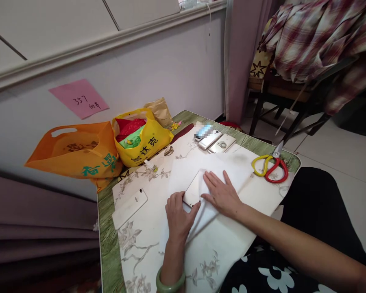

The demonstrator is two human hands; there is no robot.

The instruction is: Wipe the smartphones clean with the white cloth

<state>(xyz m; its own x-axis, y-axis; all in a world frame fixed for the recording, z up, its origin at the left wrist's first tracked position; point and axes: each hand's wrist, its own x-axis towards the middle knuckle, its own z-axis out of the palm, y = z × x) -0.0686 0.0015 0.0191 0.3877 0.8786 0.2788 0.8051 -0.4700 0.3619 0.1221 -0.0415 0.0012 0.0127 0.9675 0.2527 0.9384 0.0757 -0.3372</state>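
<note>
A smartphone [192, 189] lies on a white sheet [183, 171] spread over the table. My left hand [179, 213] grips the near end of the phone between thumb and fingers; a green bangle is on that wrist. Flat beside it, my right hand [221, 193] presses a flap of the sheet over the phone's right part, its fingers stretched out. That flap hides part of the phone. Whether the sheet is paper or thin cloth I cannot tell.
Scissors [271, 165] with yellow and red handles lie at the right. Several phones [212, 139] rest at the back, and another phone [131, 207] at the left. An orange bag [76, 150] and a filled yellow bag [143, 142] stand by the wall.
</note>
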